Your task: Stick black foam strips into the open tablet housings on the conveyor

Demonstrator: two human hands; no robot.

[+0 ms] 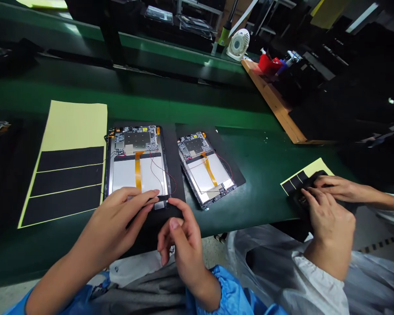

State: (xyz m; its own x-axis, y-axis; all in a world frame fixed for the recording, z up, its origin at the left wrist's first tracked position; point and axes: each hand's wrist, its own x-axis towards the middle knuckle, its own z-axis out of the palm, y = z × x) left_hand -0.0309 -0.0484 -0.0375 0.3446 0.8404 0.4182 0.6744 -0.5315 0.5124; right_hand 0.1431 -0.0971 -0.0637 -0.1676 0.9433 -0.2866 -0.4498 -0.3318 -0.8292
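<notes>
An opened tablet (124, 175) with a circuit board at its top, silver battery area, orange ribbon and thin red wires lies on a black mat. My left hand (121, 214) reaches over its lower edge, fingers close together at the bottom; whether something small is between the fingertips is hidden. Just right of it, my right hand (184, 240) has its index finger stretched to the tablet's lower right corner, the other fingers loosely curled and nothing visible in them. A second opened tablet (200, 170) lies tilted to the right, untouched.
Left of the tablets lies a yellow sheet (75, 127) with black strips. At the right, a co-worker's hands (331, 210) work beside a smaller yellow sheet (318, 168). A wooden board edge (276, 105), a white fan (238, 44) and a red container (269, 64) stand farther back.
</notes>
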